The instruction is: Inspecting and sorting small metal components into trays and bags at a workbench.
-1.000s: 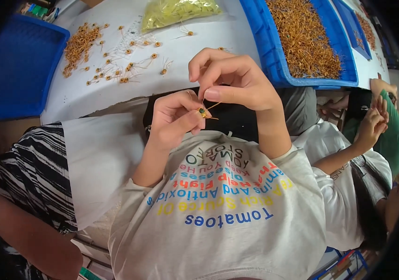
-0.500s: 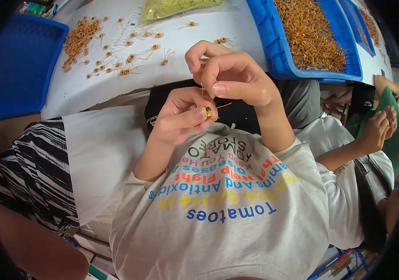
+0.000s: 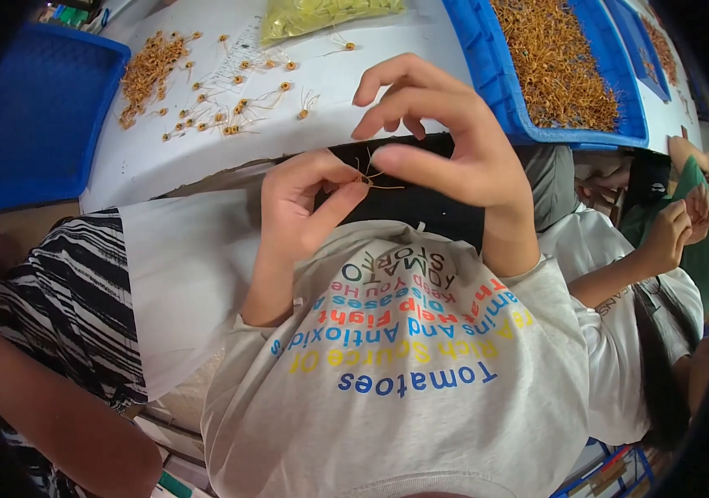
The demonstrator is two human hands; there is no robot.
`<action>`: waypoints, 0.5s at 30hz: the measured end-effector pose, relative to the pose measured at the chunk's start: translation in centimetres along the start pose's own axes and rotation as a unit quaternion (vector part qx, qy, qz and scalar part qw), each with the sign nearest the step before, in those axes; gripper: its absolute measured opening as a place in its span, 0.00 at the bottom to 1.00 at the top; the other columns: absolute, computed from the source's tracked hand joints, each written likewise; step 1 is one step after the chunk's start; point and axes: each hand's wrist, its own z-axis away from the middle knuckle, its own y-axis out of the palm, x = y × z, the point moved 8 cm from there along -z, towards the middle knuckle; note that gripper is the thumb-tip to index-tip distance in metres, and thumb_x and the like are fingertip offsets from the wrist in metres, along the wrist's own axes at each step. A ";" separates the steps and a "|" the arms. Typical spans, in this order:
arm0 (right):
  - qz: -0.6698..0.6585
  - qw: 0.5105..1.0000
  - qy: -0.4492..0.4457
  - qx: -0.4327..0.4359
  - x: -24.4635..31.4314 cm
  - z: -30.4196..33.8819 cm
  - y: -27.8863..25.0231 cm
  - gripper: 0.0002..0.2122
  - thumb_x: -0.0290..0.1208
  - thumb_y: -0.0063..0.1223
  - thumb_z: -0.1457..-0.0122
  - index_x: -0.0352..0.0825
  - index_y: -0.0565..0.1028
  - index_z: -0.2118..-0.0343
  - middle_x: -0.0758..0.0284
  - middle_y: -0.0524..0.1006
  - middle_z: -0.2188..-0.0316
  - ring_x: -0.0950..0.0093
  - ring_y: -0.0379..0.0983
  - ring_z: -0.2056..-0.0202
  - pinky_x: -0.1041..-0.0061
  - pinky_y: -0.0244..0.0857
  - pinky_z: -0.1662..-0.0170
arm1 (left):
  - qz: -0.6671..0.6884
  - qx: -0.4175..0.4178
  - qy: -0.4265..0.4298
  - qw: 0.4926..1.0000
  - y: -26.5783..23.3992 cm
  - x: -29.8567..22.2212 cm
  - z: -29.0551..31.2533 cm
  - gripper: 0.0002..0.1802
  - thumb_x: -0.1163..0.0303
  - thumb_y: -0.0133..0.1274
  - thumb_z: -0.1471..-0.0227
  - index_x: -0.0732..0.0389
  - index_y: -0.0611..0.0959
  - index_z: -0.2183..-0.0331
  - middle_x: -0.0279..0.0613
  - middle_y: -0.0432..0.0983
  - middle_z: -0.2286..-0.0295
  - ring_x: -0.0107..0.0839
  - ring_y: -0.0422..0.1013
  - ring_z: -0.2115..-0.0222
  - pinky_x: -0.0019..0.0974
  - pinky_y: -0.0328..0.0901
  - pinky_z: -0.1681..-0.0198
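Observation:
Between the thumb and forefinger of my left hand [image 3: 304,203] is a small wire-wound coil [image 3: 365,180], its body mostly hidden by the fingertips. Thin copper-coloured wire leads stick out from it, some upward and one to the right. My right hand [image 3: 445,137] hovers just to the right with fingers curved and spread, holding nothing that I can see. Its thumb tip is close to the wire ends; whether it touches them I cannot tell. Several similar coils [image 3: 240,108] with loose leads lie scattered on the white table [image 3: 371,79] beyond my hands.
A heap of coils [image 3: 151,70] lies at the left, beside an empty-looking blue tray [image 3: 35,116]. At the right, a blue bin [image 3: 508,112] holds a mass of copper-coloured coils [image 3: 557,66]. A bag of yellow-green pieces [image 3: 321,17] lies at the back. Other people sit close on both sides.
My right hand has opened and lifted off the wire leads, fingers spreading apart. My left hand has turned and moved slightly up and left, still pinching the coil.

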 end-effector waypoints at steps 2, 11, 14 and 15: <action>0.077 0.997 -0.002 0.007 0.3 0.1 0.4 0.02 0.23 0.56 0.50 0.32 0.79 0.74 0.63 0.71 0.58 0.74 0.64 0.65 0.78 0.59 0.62 | -0.057 -0.005 0.018 0.998 -0.2 -0.4 0.0 0.05 0.84 0.53 0.54 0.66 0.80 0.71 0.41 0.73 0.75 0.25 0.64 0.78 0.23 0.59 0.72; 0.015 0.997 -0.068 -0.046 0.1 0.9 0.5 0.01 0.19 0.60 0.53 0.31 0.80 0.77 0.64 0.71 0.59 0.77 0.64 0.65 0.79 0.59 0.61 | -0.013 -0.032 0.035 0.999 0.0 -0.3 -0.1 0.04 0.84 0.57 0.54 0.66 0.81 0.73 0.36 0.74 0.78 0.21 0.61 0.80 0.22 0.56 0.75; -0.014 0.996 -0.070 -0.057 -0.5 1.1 0.6 0.01 0.20 0.60 0.52 0.31 0.80 0.76 0.65 0.72 0.58 0.77 0.64 0.66 0.80 0.59 0.62 | 0.017 -0.044 0.029 0.998 0.1 0.0 -0.1 0.04 0.84 0.56 0.53 0.66 0.81 0.73 0.36 0.74 0.78 0.21 0.61 0.79 0.21 0.56 0.74; -0.028 0.995 -0.070 -0.062 -0.8 1.1 0.6 0.01 0.20 0.60 0.52 0.31 0.80 0.75 0.66 0.72 0.58 0.77 0.64 0.67 0.81 0.59 0.63 | 0.033 -0.049 0.026 0.998 0.1 0.1 -0.1 0.03 0.84 0.56 0.53 0.66 0.81 0.73 0.36 0.74 0.77 0.21 0.61 0.79 0.21 0.56 0.74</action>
